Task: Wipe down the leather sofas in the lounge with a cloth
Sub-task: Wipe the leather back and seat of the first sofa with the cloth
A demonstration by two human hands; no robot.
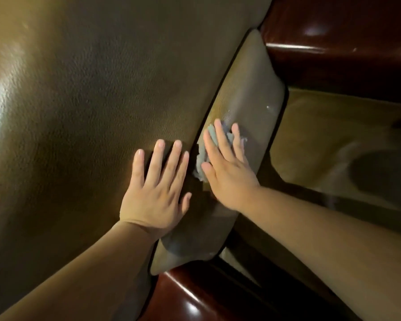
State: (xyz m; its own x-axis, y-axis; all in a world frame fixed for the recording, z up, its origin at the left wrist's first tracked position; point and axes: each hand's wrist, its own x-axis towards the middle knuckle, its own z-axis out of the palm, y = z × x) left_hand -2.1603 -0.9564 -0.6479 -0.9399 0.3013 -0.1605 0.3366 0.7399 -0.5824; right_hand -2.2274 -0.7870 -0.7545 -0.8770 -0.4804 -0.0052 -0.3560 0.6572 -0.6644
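A broad olive-brown leather sofa cushion [79, 112] fills the left side of the view, its grained surface catching a bright glare near its left edge. The left hand [156, 193] lies flat on this cushion close to its right edge, palm down, fingers straight and spread, holding nothing. Just right of it runs a dark seam, and beyond the seam a narrower padded leather panel [245, 96] of the same olive tone slopes from the upper middle down toward the lower middle. On this panel, about halfway along and against its left edge, sits a small crumpled grey-blue cloth [200, 154]. The right hand [227, 167] presses down on the cloth with straight, slightly spread fingers, the palm covering most of it so only bits of fabric show beside the thumb and between the fingertips. A small pale mark [268, 108] shows on the panel above the fingers. Glossy dark red-brown wood trim [333, 42] borders the panel at the upper right, and a similar polished piece [190, 297] sits below the panel's lower end. To the far right lies a yellowish floor [322, 135], blurred, with a dark rounded shape [380, 174] that cannot be identified.
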